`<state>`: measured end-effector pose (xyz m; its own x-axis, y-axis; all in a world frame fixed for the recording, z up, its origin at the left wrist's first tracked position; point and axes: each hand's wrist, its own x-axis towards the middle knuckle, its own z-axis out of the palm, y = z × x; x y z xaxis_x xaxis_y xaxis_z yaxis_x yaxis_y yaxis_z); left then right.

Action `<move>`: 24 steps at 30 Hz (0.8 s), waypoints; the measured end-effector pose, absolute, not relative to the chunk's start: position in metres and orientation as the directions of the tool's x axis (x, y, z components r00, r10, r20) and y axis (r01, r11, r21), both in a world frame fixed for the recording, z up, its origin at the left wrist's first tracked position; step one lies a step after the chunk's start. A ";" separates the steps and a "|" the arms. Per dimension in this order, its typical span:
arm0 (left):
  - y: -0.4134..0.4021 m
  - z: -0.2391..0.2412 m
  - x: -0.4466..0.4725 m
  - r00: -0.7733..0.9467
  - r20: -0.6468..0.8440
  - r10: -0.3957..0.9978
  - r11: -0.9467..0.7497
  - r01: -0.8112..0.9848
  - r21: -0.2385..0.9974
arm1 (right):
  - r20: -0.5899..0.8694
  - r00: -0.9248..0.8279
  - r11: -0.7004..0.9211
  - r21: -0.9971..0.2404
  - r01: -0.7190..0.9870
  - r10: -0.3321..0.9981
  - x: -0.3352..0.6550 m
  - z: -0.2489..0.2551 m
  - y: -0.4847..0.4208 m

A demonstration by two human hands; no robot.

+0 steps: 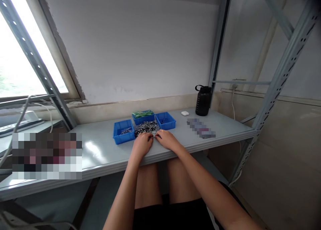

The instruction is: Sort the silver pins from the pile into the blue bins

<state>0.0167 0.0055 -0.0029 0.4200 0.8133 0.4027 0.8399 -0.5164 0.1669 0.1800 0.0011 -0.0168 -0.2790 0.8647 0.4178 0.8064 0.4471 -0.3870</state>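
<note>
My left hand [143, 142] and my right hand [165, 139] rest near the front of the table, fingertips almost meeting. Both are closed in a pinch on one thin black-and-silver piece [153, 136], too small to name its kind. Just beyond my fingers lies a heap of thin black-and-silver pieces [147, 126]. To its left a blue bin [117, 136] contains several slim silver pieces [126, 131]. Behind the heap, green items [142, 113] fill another blue bin [144, 119]. A third blue bin [169, 125], at the right, has a few small dark pieces in it.
A black bottle [203, 102] stands at the back right, with a small white case [185, 113] beside it. Blurred-out items lie on the table at right and far left. Metal shelf posts [283, 62] rise at both sides. My legs are under the table edge.
</note>
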 end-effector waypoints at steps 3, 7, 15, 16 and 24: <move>0.004 -0.003 0.016 0.406 0.414 0.815 -0.513 0.838 0.187 | 0.422 -0.273 0.452 -0.416 0.789 0.865 0.181 -0.018 0.002; 0.002 -0.002 0.016 0.411 0.420 0.809 -0.526 0.825 0.207 | 0.434 -0.278 0.474 -0.453 0.755 0.857 0.182 -0.020 0.004; 0.004 -0.003 0.016 0.466 0.413 0.782 -0.583 0.781 0.223 | 0.457 -0.261 0.489 -0.503 0.713 0.851 0.184 -0.022 0.006; 0.005 -0.004 0.015 0.469 0.413 0.781 -0.586 0.778 0.224 | 0.458 -0.259 0.489 -0.508 0.708 0.851 0.185 -0.022 0.006; 0.005 -0.004 0.015 0.472 0.416 0.778 -0.593 0.771 0.234 | 0.454 -0.251 0.490 -0.547 0.679 0.855 0.184 -0.020 0.005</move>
